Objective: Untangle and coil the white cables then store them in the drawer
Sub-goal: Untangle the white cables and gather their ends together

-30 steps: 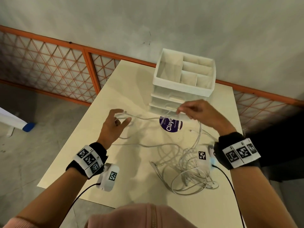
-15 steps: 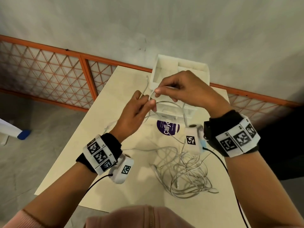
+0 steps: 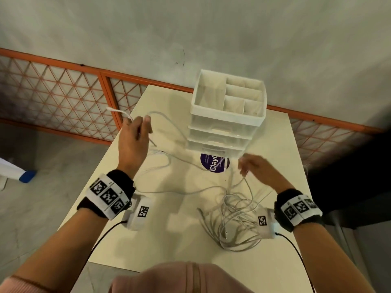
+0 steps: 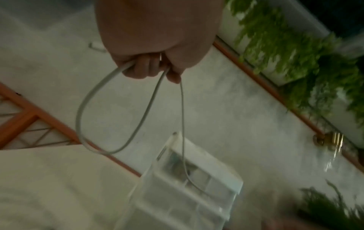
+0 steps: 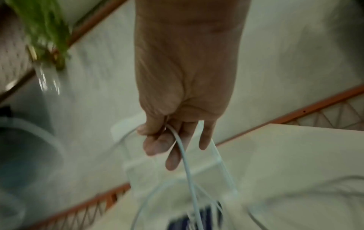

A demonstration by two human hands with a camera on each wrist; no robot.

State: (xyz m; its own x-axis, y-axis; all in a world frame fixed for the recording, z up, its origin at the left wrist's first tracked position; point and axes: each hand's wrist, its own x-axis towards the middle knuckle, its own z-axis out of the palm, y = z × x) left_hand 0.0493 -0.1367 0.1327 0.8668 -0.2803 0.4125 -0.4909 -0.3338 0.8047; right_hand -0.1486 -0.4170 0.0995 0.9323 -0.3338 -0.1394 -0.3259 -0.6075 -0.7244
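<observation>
My left hand [image 3: 135, 132] is raised over the table's left side and grips a loop of white cable [image 4: 110, 109]; one cable end sticks out to its left. My right hand [image 3: 251, 168] hovers low in front of the drawer unit [image 3: 227, 117] and pinches the same white cable [image 5: 185, 157] between thumb and fingers. The cable sags between both hands and runs down into a tangled pile of white cables [image 3: 234, 220] on the table near my right wrist. The white drawer unit has its drawers closed and an open divided tray on top.
A cream table [image 3: 131, 240] carries everything, with a purple round sticker [image 3: 214, 166] in front of the drawer unit. An orange lattice railing [image 3: 55, 98] and a grey wall stand behind. A floor drop lies left of the table edge.
My hands were together high in front of the drawer unit; they have since parted. The left went left and stays raised, the right dropped low to the right, drawing cable out.
</observation>
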